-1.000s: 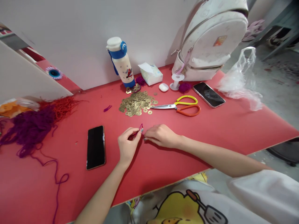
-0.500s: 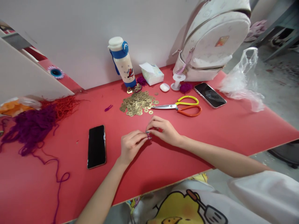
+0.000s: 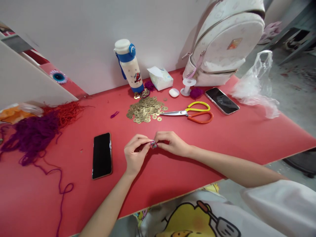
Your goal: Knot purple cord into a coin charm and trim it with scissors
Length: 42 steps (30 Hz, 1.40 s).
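Note:
Between my fingertips is a short purple yarn piece (image 3: 153, 143), bent into a small loop. My left hand (image 3: 136, 152) pinches it from the left with thumb and index finger. From the other side my right hand (image 3: 171, 143) pinches the same yarn, its fingertips almost touching the left ones. Whether a coin hangs on the yarn is too small to make out. Just beyond the hands lies a pile of brass coins (image 3: 144, 108) with holes in them. Scissors (image 3: 186, 112) with one yellow and one orange handle rest beside the pile, blades pointing left.
A black phone (image 3: 102, 155) lies left of my hands, with a tangle of purple yarn (image 3: 37, 138) and red yarn (image 3: 70, 113) farther left. Behind stand a bottle (image 3: 129, 65), a tissue pack (image 3: 161, 79), a white spool (image 3: 188, 87) and a backpack (image 3: 222, 46). Another phone (image 3: 222, 100) lies right.
Both hands have shifted slightly left, and their fingertips have turned toward each other. The yarn between them now shows as a small loop. Everything else on the table stays put.

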Available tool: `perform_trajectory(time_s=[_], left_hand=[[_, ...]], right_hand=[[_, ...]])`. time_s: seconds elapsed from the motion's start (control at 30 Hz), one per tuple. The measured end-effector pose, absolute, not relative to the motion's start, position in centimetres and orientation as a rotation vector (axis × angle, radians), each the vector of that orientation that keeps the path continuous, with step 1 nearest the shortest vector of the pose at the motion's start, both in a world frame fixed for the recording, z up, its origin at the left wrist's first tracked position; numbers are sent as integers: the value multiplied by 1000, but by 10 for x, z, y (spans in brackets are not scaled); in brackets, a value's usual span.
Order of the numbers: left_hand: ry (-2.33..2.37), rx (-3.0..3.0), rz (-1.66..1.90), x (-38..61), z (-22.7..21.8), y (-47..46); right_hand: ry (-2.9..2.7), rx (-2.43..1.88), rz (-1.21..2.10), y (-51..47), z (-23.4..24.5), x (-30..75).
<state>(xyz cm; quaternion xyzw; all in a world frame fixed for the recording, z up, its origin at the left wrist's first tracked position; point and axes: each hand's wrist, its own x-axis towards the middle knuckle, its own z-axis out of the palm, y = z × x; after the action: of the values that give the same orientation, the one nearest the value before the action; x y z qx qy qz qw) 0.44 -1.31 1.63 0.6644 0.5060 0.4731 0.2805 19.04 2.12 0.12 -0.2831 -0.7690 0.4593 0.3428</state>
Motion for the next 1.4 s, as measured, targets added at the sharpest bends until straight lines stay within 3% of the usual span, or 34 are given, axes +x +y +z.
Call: perform_trajectory(time_s=[0.2, 0.6, 0.87, 1.03, 1.2, 1.4], left_hand=[[1338, 1775, 1199, 6, 15, -12], [1229, 1811, 1064, 9, 17, -12], [1089, 1166, 1260, 11, 8, -9], [1144, 855, 1333, 15, 2, -12], [1430, 1113, 1297, 17, 7, -16], [1513, 1435, 1185, 15, 6, -12]], right_hand=[[-2190, -825, 1037, 22, -1, 193], [-2037, -821, 963, 30, 2, 197], [-2026, -770, 1028, 28, -3, 195], [-2373, -756, 746, 17, -5, 188], [-2507, -655, 521, 6, -8, 182], [-2385, -691, 488, 11, 0, 190]])
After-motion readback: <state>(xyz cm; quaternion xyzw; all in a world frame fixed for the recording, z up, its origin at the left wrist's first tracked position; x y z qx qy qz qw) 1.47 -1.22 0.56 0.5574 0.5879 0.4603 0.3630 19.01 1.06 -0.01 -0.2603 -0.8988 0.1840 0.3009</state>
